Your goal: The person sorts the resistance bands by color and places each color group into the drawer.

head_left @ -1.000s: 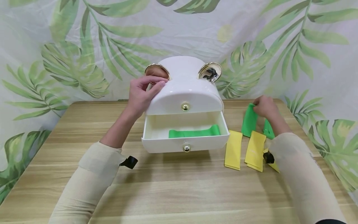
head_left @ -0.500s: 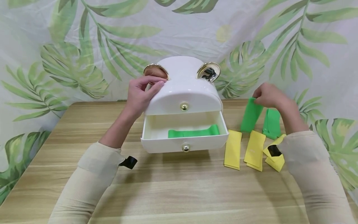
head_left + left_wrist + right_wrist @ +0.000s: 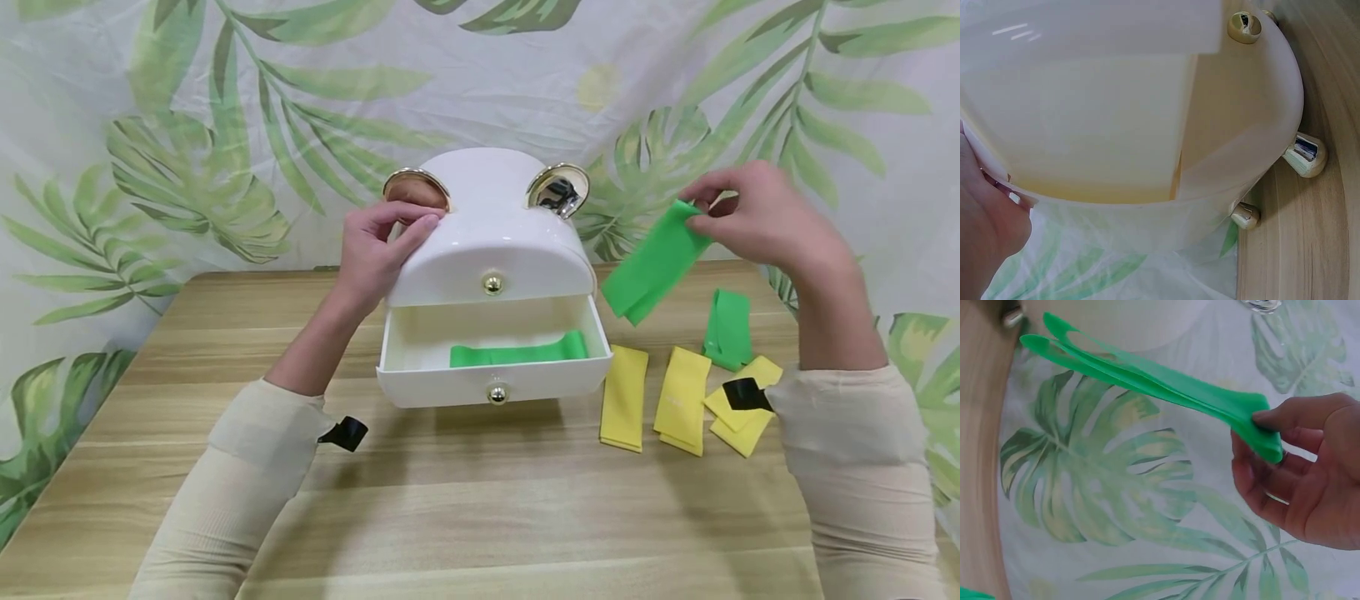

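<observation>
My right hand (image 3: 772, 217) pinches one end of a green resistance band (image 3: 656, 262), a flat folded loop, in the air right of a white drawer box (image 3: 495, 196). In the right wrist view the band's two layers (image 3: 1147, 378) stretch away from the thumb and fingers, spread apart at the far end. My left hand (image 3: 378, 246) holds the box's upper left beside a gold ear (image 3: 416, 190), its fingers partly hidden. The lower drawer (image 3: 427, 387) is pulled out with another green band (image 3: 517, 354) lying inside. The upper drawer (image 3: 450, 279) is closed.
Several yellow bands (image 3: 624, 400) lie folded on the wooden table (image 3: 480, 508) right of the drawer, the rightmost one crumpled. Behind them lies one more green band (image 3: 727, 327). A leaf-print cloth (image 3: 322, 83) hangs behind the table. Gold feet (image 3: 1307, 156) carry the box.
My right hand has lifted the green band off the table, raising it and tilting it toward the box. The left hand and the drawer stay where they were.
</observation>
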`<move>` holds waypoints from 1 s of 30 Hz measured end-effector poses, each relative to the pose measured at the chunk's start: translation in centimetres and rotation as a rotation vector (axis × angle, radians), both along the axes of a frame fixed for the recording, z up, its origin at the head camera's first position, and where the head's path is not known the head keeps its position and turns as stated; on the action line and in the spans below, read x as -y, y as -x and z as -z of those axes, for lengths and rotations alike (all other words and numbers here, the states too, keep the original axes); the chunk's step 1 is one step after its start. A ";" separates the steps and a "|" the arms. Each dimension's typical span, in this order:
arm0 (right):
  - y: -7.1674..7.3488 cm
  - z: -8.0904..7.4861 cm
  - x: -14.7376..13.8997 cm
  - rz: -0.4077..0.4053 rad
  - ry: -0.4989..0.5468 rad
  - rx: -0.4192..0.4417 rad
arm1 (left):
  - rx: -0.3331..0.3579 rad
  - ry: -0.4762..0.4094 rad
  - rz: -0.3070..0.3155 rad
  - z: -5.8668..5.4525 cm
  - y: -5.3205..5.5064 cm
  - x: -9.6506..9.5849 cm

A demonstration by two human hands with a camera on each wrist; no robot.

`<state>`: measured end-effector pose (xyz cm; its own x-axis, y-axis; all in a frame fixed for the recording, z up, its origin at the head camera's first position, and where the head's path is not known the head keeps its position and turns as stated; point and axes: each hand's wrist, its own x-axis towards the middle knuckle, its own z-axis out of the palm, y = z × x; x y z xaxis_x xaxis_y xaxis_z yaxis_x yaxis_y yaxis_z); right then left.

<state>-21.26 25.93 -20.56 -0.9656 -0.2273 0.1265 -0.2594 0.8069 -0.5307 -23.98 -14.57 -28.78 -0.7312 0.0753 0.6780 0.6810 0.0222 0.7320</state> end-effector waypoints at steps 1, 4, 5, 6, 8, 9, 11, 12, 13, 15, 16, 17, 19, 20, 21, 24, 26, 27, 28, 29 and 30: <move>-0.3 -0.2 0.1 0.002 0.031 0.000 | -0.002 -0.004 0.003 0.0 0.0 0.0; -0.9 -0.6 0.6 -0.017 0.135 -0.018 | -0.015 -0.010 0.009 0.0 0.1 0.0; -1.1 -0.7 0.7 -0.032 0.178 -0.027 | -0.017 -0.008 0.009 0.0 0.1 0.0; -1.2 -0.8 0.8 -0.046 0.222 -0.036 | -0.017 -0.008 0.009 0.0 0.1 0.0; -1.5 -0.9 1.0 -0.081 0.308 -0.062 | -0.017 -0.007 0.014 0.0 0.2 0.0; -1.6 -1.0 1.1 -0.103 0.346 -0.077 | -0.017 -0.006 0.014 0.0 0.2 0.1; -1.8 -1.2 1.3 -0.137 0.401 -0.100 | -0.014 -0.006 0.016 0.1 0.3 0.1; -1.9 -1.3 1.5 -0.150 0.416 -0.111 | -0.013 -0.007 0.016 0.1 0.3 0.2; -2.0 -1.4 1.6 -0.163 0.426 -0.120 | -0.011 -0.008 0.017 0.1 0.3 0.2; -2.3 -1.7 1.9 -0.186 0.437 -0.138 | -0.007 -0.007 0.013 0.1 0.2 0.3; -2.4 -1.9 2.1 -0.197 0.442 -0.146 | -0.006 -0.006 0.011 0.1 0.2 0.3; -2.5 -2.0 2.2 -0.212 0.448 -0.154 | -0.005 -0.003 0.008 0.2 0.2 0.3; -2.7 -2.3 2.5 -0.265 0.513 -0.152 | -0.004 0.002 0.005 0.1 0.2 0.3; -2.7 -2.3 2.6 -0.300 0.554 -0.146 | -0.003 0.004 0.003 0.1 0.1 0.3; -2.8 -2.4 2.7 -0.338 0.598 -0.137 | -0.003 0.005 0.004 0.1 0.1 0.4; -3.0 -2.6 3.2 -0.432 0.723 -0.093 | -0.001 0.001 0.006 0.1 0.1 0.4; -3.2 -2.7 3.5 -0.439 0.722 -0.089 | 0.000 -0.004 0.010 0.2 0.2 0.3; -3.3 -2.8 3.7 -0.435 0.708 -0.090 | 0.000 -0.003 0.011 0.1 0.2 0.3; -3.4 -2.8 3.9 -0.432 0.697 -0.087 | -0.001 -0.004 0.011 0.2 0.2 0.3; -3.5 -2.9 4.1 -0.424 0.677 -0.087 | -0.004 -0.004 0.012 0.1 0.2 0.3; -3.6 -3.0 4.2 -0.417 0.659 -0.089 | -0.005 -0.004 0.013 0.2 0.2 0.3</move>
<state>-17.66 21.69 -17.61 -0.7970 -0.4197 0.4343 -0.5359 0.1597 -0.8290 -24.19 -14.88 -28.95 -0.7269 0.0815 0.6819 0.6847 0.0105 0.7287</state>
